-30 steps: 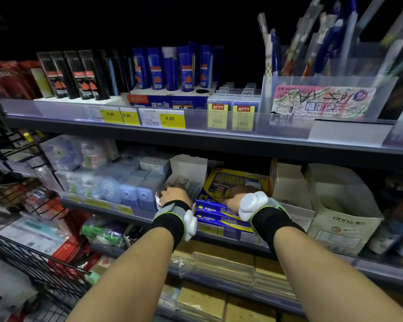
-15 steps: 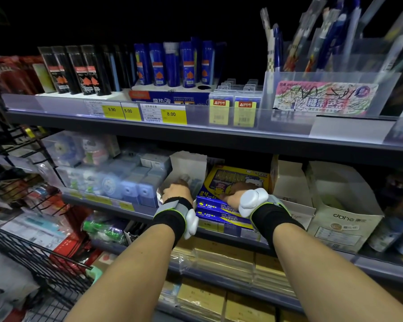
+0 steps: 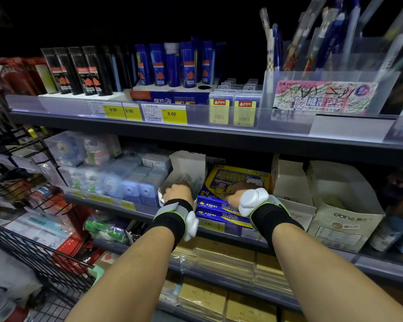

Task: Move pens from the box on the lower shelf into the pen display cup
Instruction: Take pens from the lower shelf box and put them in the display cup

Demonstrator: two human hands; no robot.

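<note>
The person's left hand point(image 3: 177, 194) is plunged into the open white box point(image 3: 187, 173) on the lower shelf point(image 3: 98, 201), where the pens point(image 3: 191, 178) lie as a blurred, clear-wrapped bundle; its fingers are curled down into the box, but they are hidden behind the knuckles, so whether they already grip any pens cannot be told. The right hand point(image 3: 236, 196) rests on top of the stacked yellow-and-blue crayon boxes point(image 3: 226, 205) just beside the white box, its fingers curled over the front edge of the top one in what looks like a bracing hold. To do this step well, the left hand should likely gather a small bunch of pens lengthwise, pinch them near the middle so none fan out, and lift straight up past the box's tall back flap before swinging up and right. The pen display cup point(image 3: 323, 89), a clear compartmented holder, stands on the upper shelf point(image 3: 196, 129) well apart to the right and is already fairly full, so the pens should go in tip down into a looser compartment. By count: two hands, each with a black wristband; one box being emptied; two more open white cartons point(image 3: 330, 196) to the right; three crayon boxes visible in the stack; the pens in the box are too blurred to count.
</note>
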